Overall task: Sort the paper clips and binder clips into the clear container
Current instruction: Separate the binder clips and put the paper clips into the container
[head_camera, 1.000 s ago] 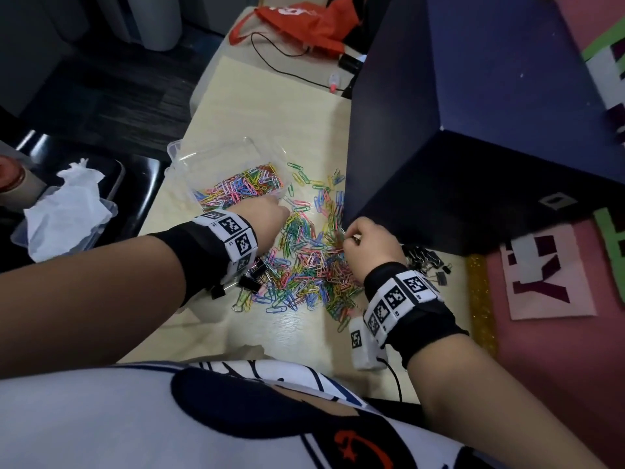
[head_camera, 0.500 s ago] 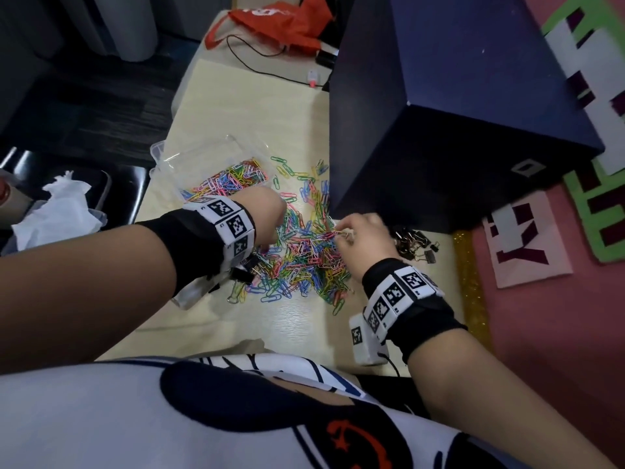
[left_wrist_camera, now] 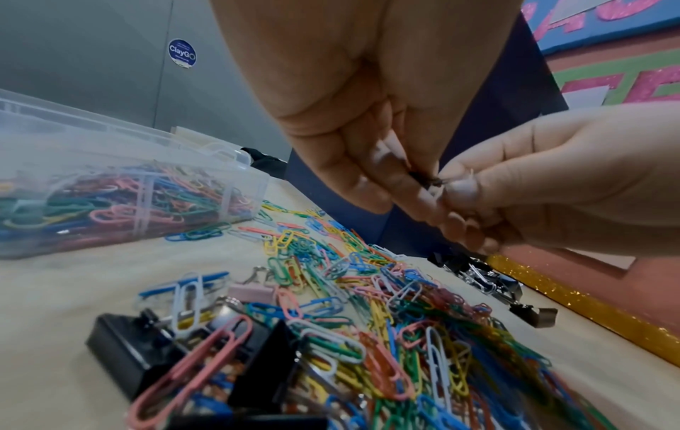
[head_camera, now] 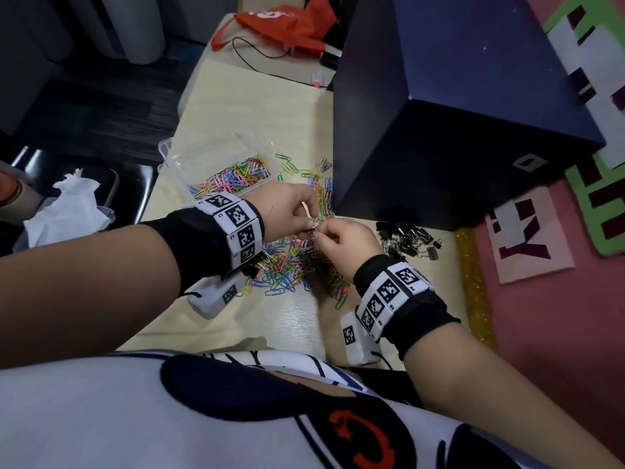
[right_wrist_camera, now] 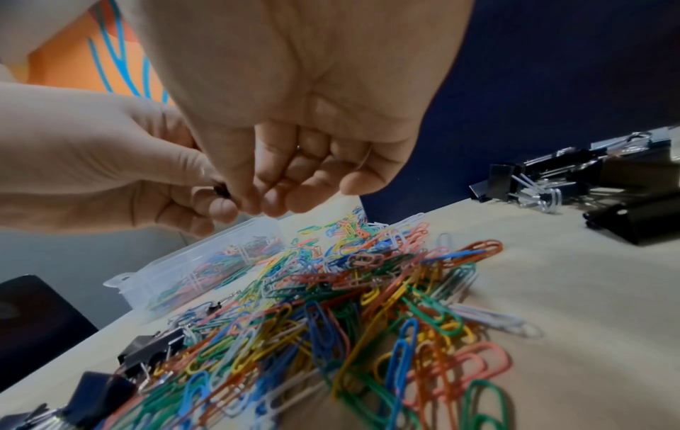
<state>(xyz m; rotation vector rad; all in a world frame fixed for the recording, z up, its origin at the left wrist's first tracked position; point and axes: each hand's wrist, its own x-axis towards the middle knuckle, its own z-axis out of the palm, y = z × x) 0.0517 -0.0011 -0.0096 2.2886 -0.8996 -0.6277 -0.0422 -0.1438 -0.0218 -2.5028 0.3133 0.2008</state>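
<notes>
Hands [head_camera: 314, 228] pinch one small clip [left_wrist_camera: 428, 181] above the clip pile [head_camera: 297, 265].

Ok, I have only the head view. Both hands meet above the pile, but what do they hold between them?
Observer: The left wrist view shows the left hand and the right hand both pinching one small dark clip, probably a binder clip.
Operator: Is something hidden under the left wrist?
Observer: Yes, black binder clips and a pink binder clip lie among the paper clips there.
Operator: Is the clear container divided?
Observer: Yes, a divider wall shows; paper clips lie on both sides.
</notes>
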